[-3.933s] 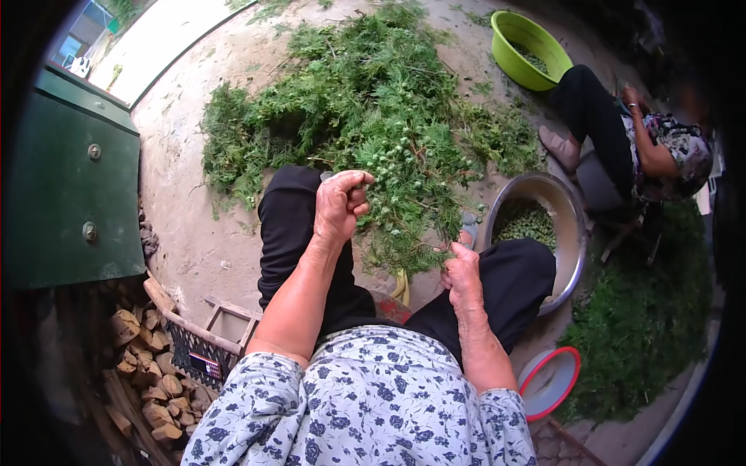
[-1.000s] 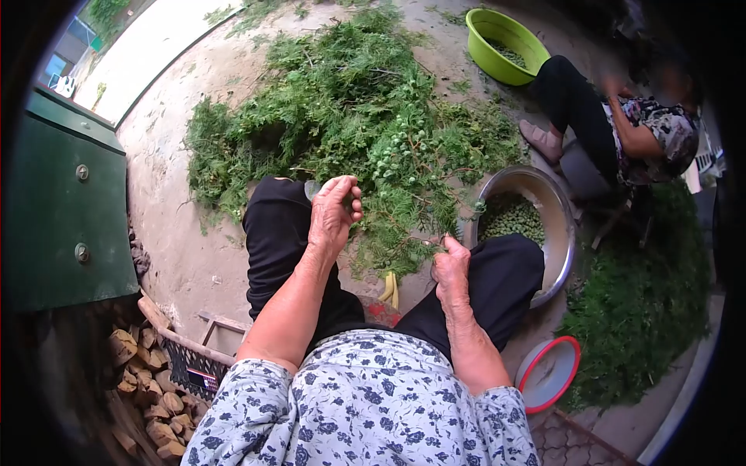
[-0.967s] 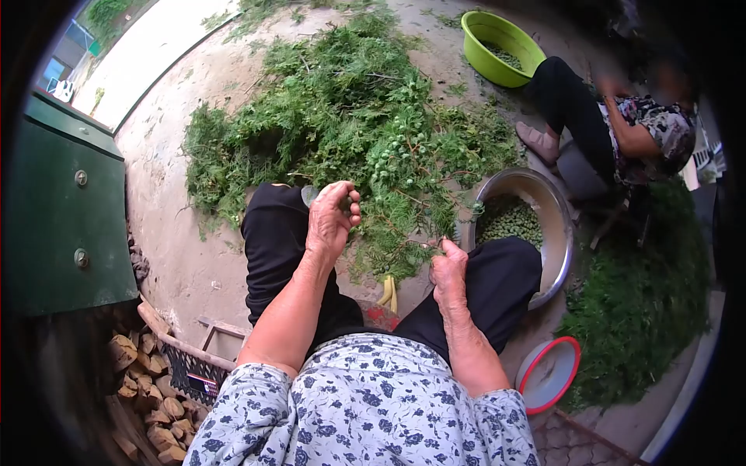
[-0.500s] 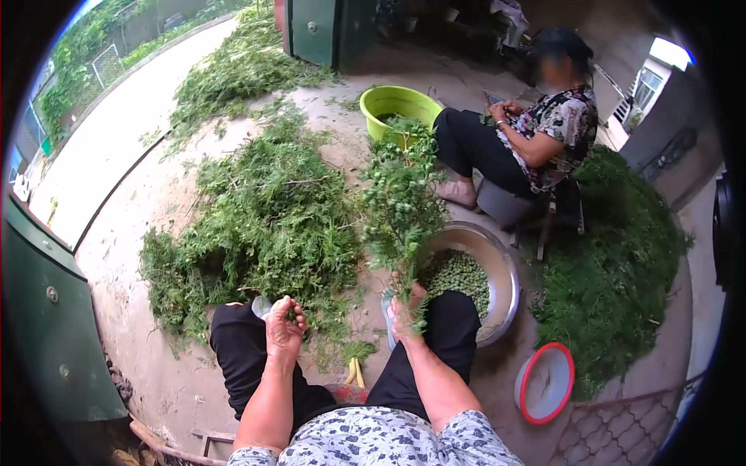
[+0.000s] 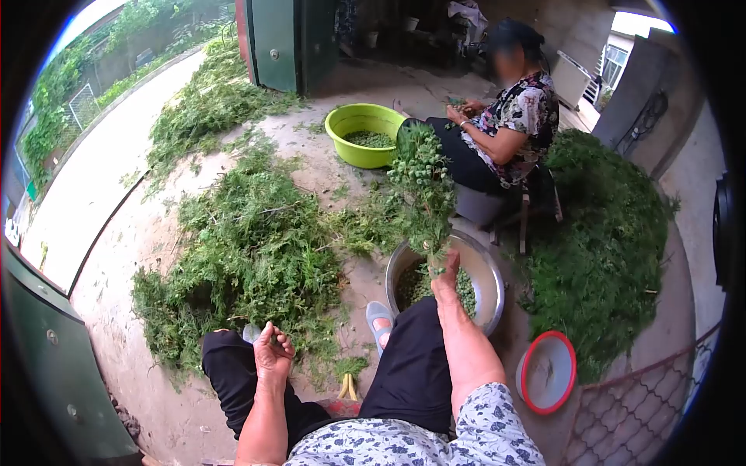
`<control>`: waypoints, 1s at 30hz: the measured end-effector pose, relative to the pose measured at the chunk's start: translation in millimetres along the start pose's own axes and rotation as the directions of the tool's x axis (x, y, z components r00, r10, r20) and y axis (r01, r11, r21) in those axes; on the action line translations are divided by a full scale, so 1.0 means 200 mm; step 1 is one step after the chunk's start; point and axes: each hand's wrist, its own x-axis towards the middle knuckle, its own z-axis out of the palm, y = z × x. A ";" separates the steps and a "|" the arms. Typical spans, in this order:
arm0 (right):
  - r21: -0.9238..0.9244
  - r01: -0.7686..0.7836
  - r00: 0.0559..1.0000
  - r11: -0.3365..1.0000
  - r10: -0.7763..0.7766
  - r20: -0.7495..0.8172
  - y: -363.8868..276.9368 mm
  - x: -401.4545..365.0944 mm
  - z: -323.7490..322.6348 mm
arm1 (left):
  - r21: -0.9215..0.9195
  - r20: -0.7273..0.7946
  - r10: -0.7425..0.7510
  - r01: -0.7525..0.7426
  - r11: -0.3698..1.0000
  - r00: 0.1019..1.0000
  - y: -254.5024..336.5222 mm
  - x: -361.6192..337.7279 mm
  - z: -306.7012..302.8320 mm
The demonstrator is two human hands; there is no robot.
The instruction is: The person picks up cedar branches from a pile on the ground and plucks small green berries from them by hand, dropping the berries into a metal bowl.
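Observation:
My right hand point(image 5: 445, 273) grips the stem of a leafy evergreen branch point(image 5: 423, 175) with clusters of green cones, held upright. Below it stands a metal basin point(image 5: 498, 287) that holds loose green cones point(image 5: 466, 289); the branch and my hand cover part of it. My left hand point(image 5: 273, 353) is curled, palm up, above my left knee, with a few small green cones partly visible between the fingers. A heap of cut evergreen branches point(image 5: 249, 241) lies on the ground just beyond my left hand.
A seated person point(image 5: 517, 116) works at the right back, beside a yellow-green tub point(image 5: 365, 159) holding green cones. More branches point(image 5: 598, 256) pile up behind that person. A red-rimmed basin point(image 5: 548, 373) stands at the right, near a metal lattice point(image 5: 637, 404). A green door point(image 5: 54, 342) is at the left.
My right hand has moved right, over the metal basin, carrying the branch with it. My left hand stays curled near my left knee. The view has shifted, and the tub's cones now show.

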 end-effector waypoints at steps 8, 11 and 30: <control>0.025 -0.374 0.928 0.927 0.373 0.011 -0.16 -0.10 0.12 | 0.028 0.041 0.004 -0.005 1.000 0.999 -0.01 0.01 -0.03; -0.138 -0.424 0.905 0.895 0.426 -0.018 -0.13 -0.14 0.21 | 0.020 0.049 -0.004 0.003 1.000 0.999 -0.02 -0.01 0.01; -0.021 -0.387 0.905 0.922 0.376 -0.199 -0.13 -0.14 0.32 | 0.027 0.038 -0.020 0.019 0.999 0.999 -0.02 -0.02 0.03</control>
